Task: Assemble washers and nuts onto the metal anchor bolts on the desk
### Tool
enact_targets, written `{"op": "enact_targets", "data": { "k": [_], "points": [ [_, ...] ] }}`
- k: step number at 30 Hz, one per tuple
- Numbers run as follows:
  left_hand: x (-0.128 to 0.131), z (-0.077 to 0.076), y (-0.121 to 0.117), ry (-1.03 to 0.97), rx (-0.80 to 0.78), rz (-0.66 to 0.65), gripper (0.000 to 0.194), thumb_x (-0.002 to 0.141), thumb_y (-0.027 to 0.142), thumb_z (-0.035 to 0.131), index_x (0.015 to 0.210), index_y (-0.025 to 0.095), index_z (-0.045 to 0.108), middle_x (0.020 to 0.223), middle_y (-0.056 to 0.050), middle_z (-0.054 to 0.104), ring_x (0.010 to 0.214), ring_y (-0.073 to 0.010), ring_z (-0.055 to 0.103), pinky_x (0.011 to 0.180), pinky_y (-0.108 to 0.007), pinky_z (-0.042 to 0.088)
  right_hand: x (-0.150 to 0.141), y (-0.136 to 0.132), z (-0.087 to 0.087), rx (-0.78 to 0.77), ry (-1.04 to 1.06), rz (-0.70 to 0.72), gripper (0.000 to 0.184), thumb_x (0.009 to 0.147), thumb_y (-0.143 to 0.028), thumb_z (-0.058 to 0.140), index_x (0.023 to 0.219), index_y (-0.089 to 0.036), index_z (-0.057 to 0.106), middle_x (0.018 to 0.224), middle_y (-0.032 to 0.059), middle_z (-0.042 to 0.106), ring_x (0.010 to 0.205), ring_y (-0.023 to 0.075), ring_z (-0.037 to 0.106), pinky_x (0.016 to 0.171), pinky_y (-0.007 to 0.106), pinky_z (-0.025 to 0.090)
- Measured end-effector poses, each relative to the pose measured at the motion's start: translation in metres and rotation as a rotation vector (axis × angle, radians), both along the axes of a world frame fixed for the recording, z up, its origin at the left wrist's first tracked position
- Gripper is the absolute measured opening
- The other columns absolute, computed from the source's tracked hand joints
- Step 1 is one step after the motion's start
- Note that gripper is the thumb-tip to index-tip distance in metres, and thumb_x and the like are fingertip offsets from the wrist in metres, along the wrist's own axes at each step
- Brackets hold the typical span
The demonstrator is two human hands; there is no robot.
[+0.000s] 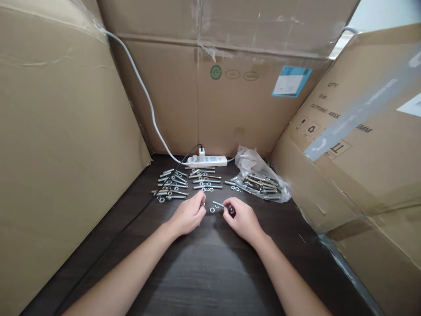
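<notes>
My right hand [241,219] is closed in a pinch around a slim metal bolt [218,204], whose tip points left. A dark red piece shows between its fingers, partly hidden. Facing it, my left hand [188,215] has thumb and fingertips pressed together; what they hold, if anything, is too small to make out. On the dark table between the hands lies a flat washer [212,210], with another small ring partly behind the bolt. Just beyond my fingers, bolts with washers and nuts lie in a middle group [208,187] and a left group [177,197].
A clear plastic bag [251,162] with several bolts lies at the back right. Behind the bolts sits a white power strip [217,161] with a plugged-in charger [201,154]. A black cable [126,226] crosses the table's left side. Cardboard walls [171,101] stand around three sides.
</notes>
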State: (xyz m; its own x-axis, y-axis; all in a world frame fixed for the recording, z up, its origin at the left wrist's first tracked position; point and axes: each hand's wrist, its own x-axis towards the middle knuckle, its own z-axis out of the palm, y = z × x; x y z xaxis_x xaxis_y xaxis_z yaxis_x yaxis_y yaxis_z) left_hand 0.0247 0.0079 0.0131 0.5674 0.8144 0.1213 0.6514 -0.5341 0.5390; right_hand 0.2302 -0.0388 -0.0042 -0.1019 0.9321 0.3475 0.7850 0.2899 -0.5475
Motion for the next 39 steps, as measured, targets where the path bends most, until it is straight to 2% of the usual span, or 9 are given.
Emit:
{"op": "enact_targets", "data": {
  "k": [11, 18, 25, 30, 34, 39],
  "points": [
    [0.0, -0.006, 0.001, -0.189, 0.087, -0.111, 0.008, 0.086, 0.022, 0.045, 0.094, 0.022, 0.047, 0.09, -0.001, 0.052, 0.074, -0.0145, 0.051, 0.068, -0.026, 0.04, -0.002, 0.001, 0.003, 0.068, -0.03, 0.046, 0.012, 0.082, -0.015, 0.049, 0.089, -0.02, 0.059, 0.083, 0.0036, 0.063, 0.077, 0.0173, 0.058, 0.072, 0.028, 0.046],
    [0.001, -0.009, 0.0, -0.197, 0.13, -0.118, 0.011, 0.085, 0.02, 0.049, 0.095, 0.022, 0.051, 0.096, -0.002, 0.052, 0.081, -0.0152, 0.054, 0.074, -0.027, 0.044, -0.001, 0.0, -0.001, 0.089, -0.04, 0.055, 0.013, 0.082, -0.015, 0.05, 0.089, -0.02, 0.059, 0.083, 0.0042, 0.063, 0.079, 0.018, 0.058, 0.072, 0.029, 0.046],
    [0.002, -0.01, -0.002, -0.185, 0.164, -0.116, 0.01, 0.085, 0.023, 0.052, 0.095, 0.021, 0.054, 0.098, -0.003, 0.05, 0.084, -0.0155, 0.055, 0.077, -0.028, 0.046, -0.006, -0.003, 0.002, 0.101, -0.038, 0.099, 0.012, 0.085, -0.017, 0.049, 0.09, -0.02, 0.059, 0.086, 0.0045, 0.063, 0.082, 0.0189, 0.058, 0.075, 0.031, 0.048],
    [0.004, -0.01, -0.003, -0.193, 0.209, -0.126, 0.009, 0.086, 0.024, 0.052, 0.094, 0.021, 0.056, 0.095, -0.004, 0.052, 0.086, -0.0174, 0.053, 0.076, -0.03, 0.045, -0.024, -0.011, 0.002, 0.197, 0.085, 0.052, 0.03, 0.085, -0.013, 0.045, 0.112, -0.02, 0.055, 0.098, 0.0077, 0.063, 0.085, 0.0182, 0.063, 0.079, 0.032, 0.053],
    [0.004, -0.009, -0.002, -0.19, 0.272, -0.128, 0.008, 0.086, 0.019, 0.05, 0.093, 0.019, 0.055, 0.094, -0.006, 0.054, 0.091, -0.0204, 0.051, 0.078, -0.033, 0.044, -0.042, -0.02, 0.001, 0.279, 0.088, 0.114, 0.045, 0.085, -0.01, 0.042, 0.128, -0.022, 0.047, 0.115, 0.0082, 0.062, 0.105, 0.0186, 0.061, 0.092, 0.033, 0.051],
    [0.002, -0.007, 0.0, -0.181, 0.289, -0.128, 0.01, 0.084, 0.012, 0.048, 0.089, 0.019, 0.054, 0.093, -0.005, 0.054, 0.09, -0.0202, 0.05, 0.077, -0.032, 0.043, -0.044, -0.024, 0.002, 0.289, 0.059, 0.158, 0.044, 0.085, -0.009, 0.042, 0.127, -0.021, 0.05, 0.12, 0.0073, 0.062, 0.112, 0.0182, 0.058, 0.096, 0.034, 0.049]
  ]
}}
